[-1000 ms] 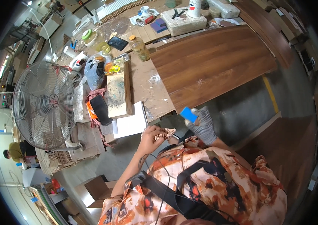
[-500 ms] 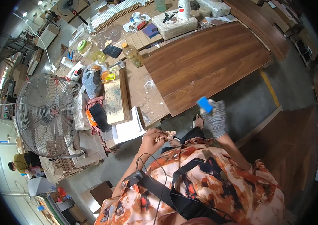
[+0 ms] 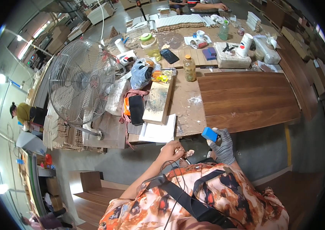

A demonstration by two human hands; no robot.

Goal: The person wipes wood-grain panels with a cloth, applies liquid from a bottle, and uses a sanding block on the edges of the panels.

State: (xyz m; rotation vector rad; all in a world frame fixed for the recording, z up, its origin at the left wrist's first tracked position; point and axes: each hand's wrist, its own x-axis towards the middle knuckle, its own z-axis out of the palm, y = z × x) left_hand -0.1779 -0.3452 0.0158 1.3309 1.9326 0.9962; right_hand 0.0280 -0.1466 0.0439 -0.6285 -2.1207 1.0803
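In my gloved right hand (image 3: 224, 147) is a small blue block (image 3: 210, 134), gripped between thumb and fingers just off the near edge of the wood-grain board (image 3: 250, 101). What the block is made of I cannot tell. My bare left hand (image 3: 171, 150) is closed in front of my body, below the white paper sheets (image 3: 158, 130). It pinches a crumpled, pale brown-and-white rag (image 3: 188, 153) that sticks out to the right of the fingers. The dark brown board lies flat on the worktable (image 3: 187, 111), a corner pointing towards me.
A wire fan (image 3: 82, 82) stands at the left. Around the table are a wooden block (image 3: 158, 100), a black phone (image 3: 136, 110), a plastic bag (image 3: 140, 76), an orange-capped bottle (image 3: 189, 69) and a wrapped pale block (image 3: 232, 55). People work at the far side and far left.
My view has turned, so the table appears straighter and lower. My right hand has turned, and the blue block now sits closer to the board's near corner. Both hands keep their hold.
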